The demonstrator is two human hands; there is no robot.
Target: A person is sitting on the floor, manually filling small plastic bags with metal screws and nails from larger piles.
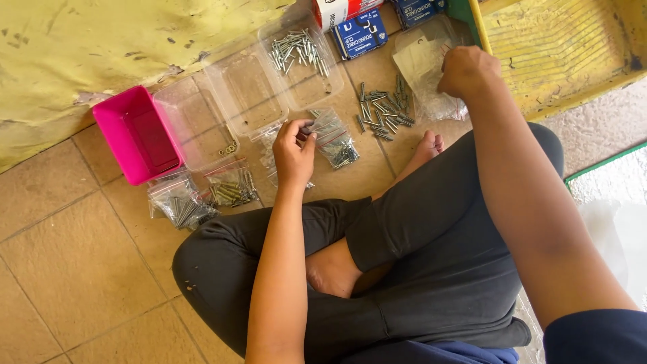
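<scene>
Clear plastic holds nearly everything on this tiled floor. The left hand (pixel 294 149) pinches the top edge of a small bag of screws (pixel 335 139), which lies just to its right on the floor. The right hand (pixel 466 70) is curled, fingers down on another clear bag (pixel 426 74); whether it grips the bag I cannot tell. By the look of it, the step in hand is sorting screws out of bags; opening the pinched bag would call for both hands, or a firm pull at its seal.

Loose screws (pixel 384 111) lie between the two hands. Beyond the left hand stand clear tubs (pixel 248 94), one with screws (pixel 299 50); a pink tub (pixel 138 133) sits farther left. More bags (pixel 202 193) lie left of its wrist. Blue boxes (pixel 360 32) lie beyond. Nothing blocks either hand.
</scene>
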